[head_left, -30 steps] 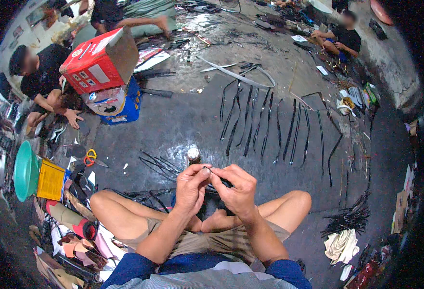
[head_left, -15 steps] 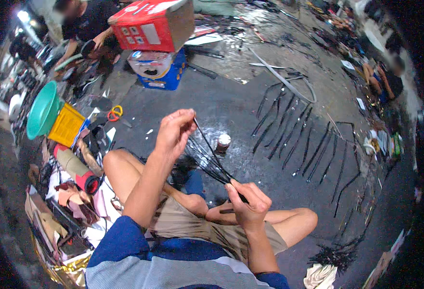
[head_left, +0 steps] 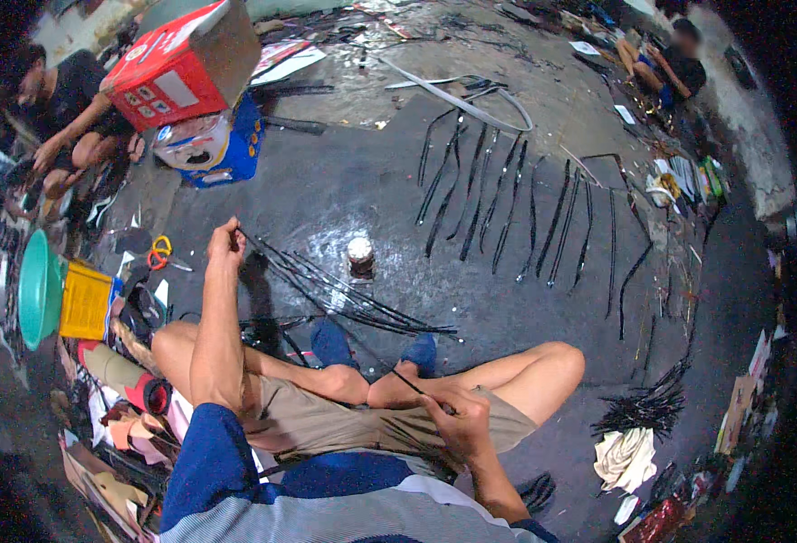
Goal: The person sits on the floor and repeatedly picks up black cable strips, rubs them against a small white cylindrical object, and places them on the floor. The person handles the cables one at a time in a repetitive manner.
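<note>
My left hand is raised out to the left, its fingers pinched on one end of some thin black strips. From it a loose bunch of black strips trails to the right, low over the dark floor. A single black strip runs slantwise between my two hands. Above my lap, my right hand is closed around that strip's other end. A small jar with a white top stands just beyond the bunch. Several black strips lie side by side on the floor to the right.
A red box sits on a blue box at the far left. Scissors, a green basin and a yellow container are left. Black strips and cream cloth lie right. Two people sit farther off.
My left hand has moved away to the left, and my right hand has come down toward my lap. The gap between them is wider, with one strip stretched across it. The view has shifted.
</note>
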{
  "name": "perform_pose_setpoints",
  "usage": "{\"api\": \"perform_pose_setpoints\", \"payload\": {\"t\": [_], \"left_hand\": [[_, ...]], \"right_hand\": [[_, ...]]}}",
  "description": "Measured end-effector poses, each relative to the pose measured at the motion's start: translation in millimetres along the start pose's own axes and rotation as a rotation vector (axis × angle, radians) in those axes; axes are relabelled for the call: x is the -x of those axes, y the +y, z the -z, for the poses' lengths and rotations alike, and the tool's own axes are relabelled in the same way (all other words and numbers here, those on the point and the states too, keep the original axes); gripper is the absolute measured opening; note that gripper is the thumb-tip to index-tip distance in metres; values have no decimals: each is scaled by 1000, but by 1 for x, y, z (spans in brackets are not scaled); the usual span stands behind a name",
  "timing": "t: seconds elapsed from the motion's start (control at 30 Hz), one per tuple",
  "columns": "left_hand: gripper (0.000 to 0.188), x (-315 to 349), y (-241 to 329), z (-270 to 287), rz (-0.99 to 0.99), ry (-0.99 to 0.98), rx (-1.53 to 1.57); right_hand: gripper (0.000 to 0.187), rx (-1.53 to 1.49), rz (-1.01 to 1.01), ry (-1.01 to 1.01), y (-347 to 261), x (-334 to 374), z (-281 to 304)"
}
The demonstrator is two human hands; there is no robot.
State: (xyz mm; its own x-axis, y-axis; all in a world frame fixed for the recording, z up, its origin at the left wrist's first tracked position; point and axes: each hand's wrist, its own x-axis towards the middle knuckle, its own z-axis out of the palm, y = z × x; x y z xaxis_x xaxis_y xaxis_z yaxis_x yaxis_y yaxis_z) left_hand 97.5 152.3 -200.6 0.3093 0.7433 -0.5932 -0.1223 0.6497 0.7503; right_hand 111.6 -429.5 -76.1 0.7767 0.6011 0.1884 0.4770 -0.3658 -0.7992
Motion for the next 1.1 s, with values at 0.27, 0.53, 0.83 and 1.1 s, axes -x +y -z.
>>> {"api": "perform_pose_setpoints", "payload": {"t": [0.27, 0.53, 0.83, 1.1], "left_hand": [[16, -15, -44, -20, -152, 343, -139], [31, -6, -68, -133, -1027, 256, -1236], [15, -3, -197, -316, -1610, -960, -1599], [22, -56, -258, -382, -1867, -1542, -1870]], "right_hand": [[24, -48, -357, -187, 17, -5, -20], [50, -52, -450, 15, 57, -35, -36], [30, -77, -577, 102, 73, -60, -54], [31, -143, -679, 73, 63, -85, -49]]}}
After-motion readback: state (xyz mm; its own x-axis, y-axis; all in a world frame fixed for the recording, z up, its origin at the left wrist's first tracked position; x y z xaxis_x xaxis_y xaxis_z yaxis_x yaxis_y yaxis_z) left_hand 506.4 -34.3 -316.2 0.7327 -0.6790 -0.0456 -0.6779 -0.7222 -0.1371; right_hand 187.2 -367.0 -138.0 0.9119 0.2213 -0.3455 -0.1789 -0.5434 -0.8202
